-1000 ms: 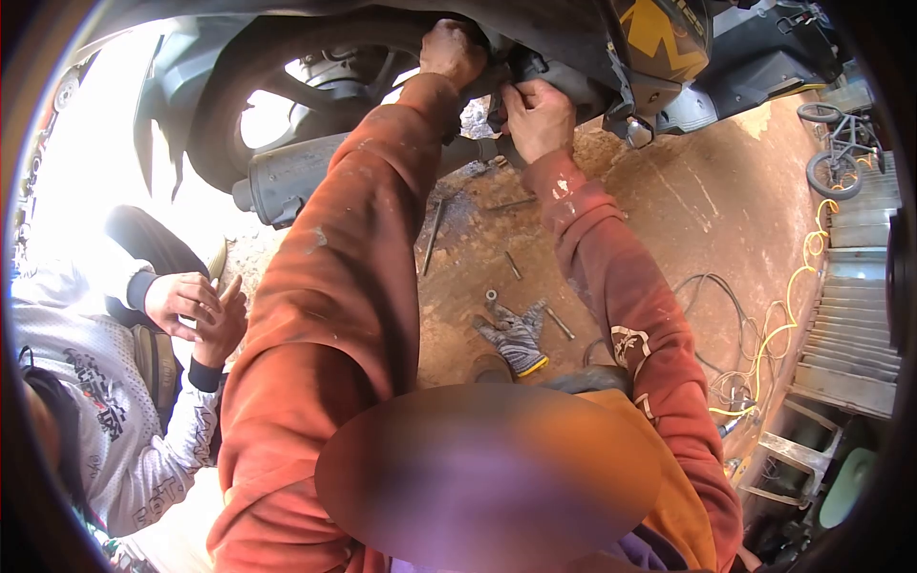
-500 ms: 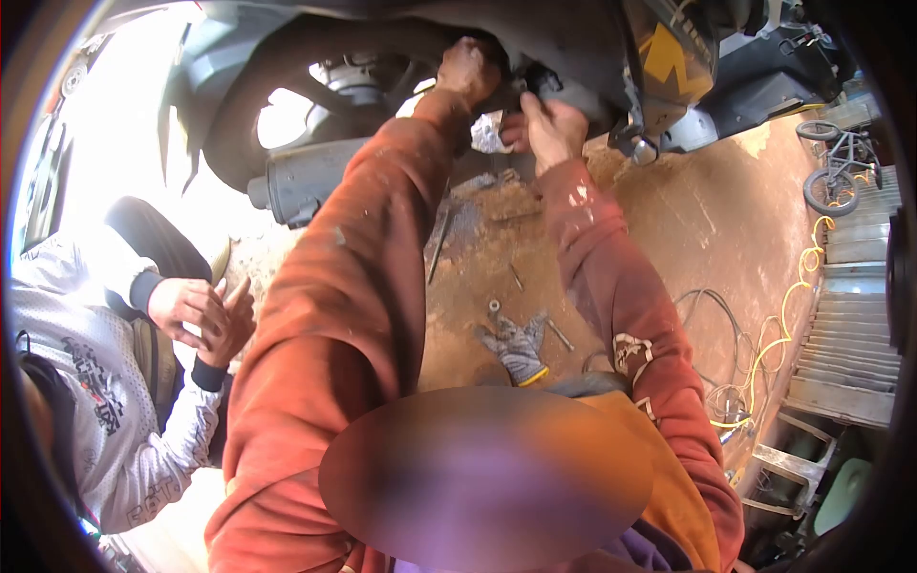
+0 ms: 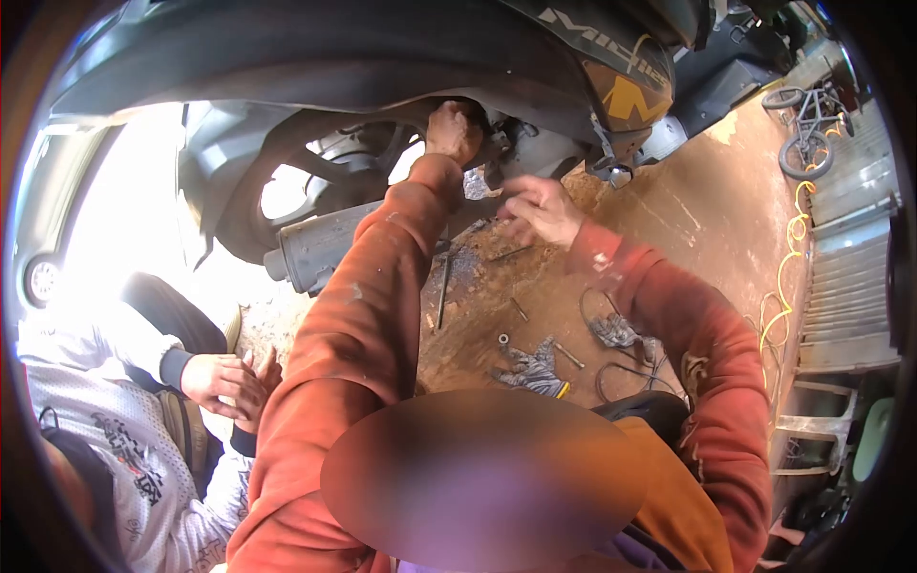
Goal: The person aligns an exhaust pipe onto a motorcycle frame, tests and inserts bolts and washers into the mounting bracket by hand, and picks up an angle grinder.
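Reddish-brown floor (image 3: 712, 253) runs below and right of both hands; corrugated metal (image 3: 845, 258), a yellow hose (image 3: 793, 239) and a small bicycle (image 3: 812, 129) sit well right of the grip. Motorcycle (image 3: 382, 67) spans above my hands: rear wheel (image 3: 244, 205) left of the left hand, muffler (image 3: 325, 250) below-left of it, engine casing (image 3: 549, 153) to its right, just above the right hand. Left hand (image 3: 454, 132): up against the motorcycle's underside at the wheel's right side, fingers curled, tips hidden. Can't tell what it has hold of or how tightly. Right hand (image 3: 542, 208): motion-blurred, fingers loosely apart below the casing, no visible hold; contact at the fingertips unclear. Down from the grips on the floor: long rod (image 3: 444, 291), metal ring (image 3: 503, 339), short bar (image 3: 570, 355), grey glove (image 3: 540, 371) with yellow cuff. Another person's clasped hands (image 3: 229, 384) are lower left, well apart from mine.
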The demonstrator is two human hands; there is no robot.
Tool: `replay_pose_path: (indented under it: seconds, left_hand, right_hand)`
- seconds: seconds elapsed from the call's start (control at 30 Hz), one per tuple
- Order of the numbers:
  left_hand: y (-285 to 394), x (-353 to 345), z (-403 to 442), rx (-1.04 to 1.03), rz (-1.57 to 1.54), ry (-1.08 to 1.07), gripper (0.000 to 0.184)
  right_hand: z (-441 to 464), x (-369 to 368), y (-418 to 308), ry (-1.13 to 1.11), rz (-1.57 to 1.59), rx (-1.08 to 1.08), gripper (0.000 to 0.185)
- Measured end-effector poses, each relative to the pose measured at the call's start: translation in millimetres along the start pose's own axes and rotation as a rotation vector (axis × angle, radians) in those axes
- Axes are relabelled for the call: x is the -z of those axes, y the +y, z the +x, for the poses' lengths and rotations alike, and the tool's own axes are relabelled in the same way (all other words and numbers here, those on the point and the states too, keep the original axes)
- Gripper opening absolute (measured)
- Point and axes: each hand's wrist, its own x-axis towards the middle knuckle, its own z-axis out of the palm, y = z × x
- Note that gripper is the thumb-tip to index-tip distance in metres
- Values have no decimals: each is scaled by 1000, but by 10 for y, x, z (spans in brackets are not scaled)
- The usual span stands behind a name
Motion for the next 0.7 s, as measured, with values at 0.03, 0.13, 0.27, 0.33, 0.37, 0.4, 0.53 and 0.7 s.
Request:
replay_pose_path:
  seconds: [0.03, 0.13, 0.27, 0.33, 0.37, 0.4, 0.53, 0.7]
  left_hand:
    - [-31, -31, 0, 51, -47, -1, 24]
    - [73, 16, -41, 122, -98, -21, 24]
    - [-36, -58, -29, -4, -88, 93, 23]
    - [-43, -79, -34, -1, -99, 111, 23]
    - [-35, -99, -90, -10, -90, 141, 23]
    - [-41, -83, -61, -32, -76, 186, 23]
    - [-30, 3, -20, -69, -27, 38, 27]
    - [-162, -80, 8, -30, -34, 41, 30]
  right_hand:
    - [-13, 80, -182, -83, -116, -108, 42]
    - [171, 72, -215, 163, 78, -22, 40]
    - [457, -298, -156, 563, 461, 117, 33]
    - [533, -393, -103, 639, 440, 112, 29]
    - [579, -430, -7, 729, 367, 174, 26]
    - [611, -459, -42, 814, 291, 257, 23]
    - [531, -444, -136, 737, 810, 64, 16]
    - [623, -524, -41, 876, 317, 349, 14]
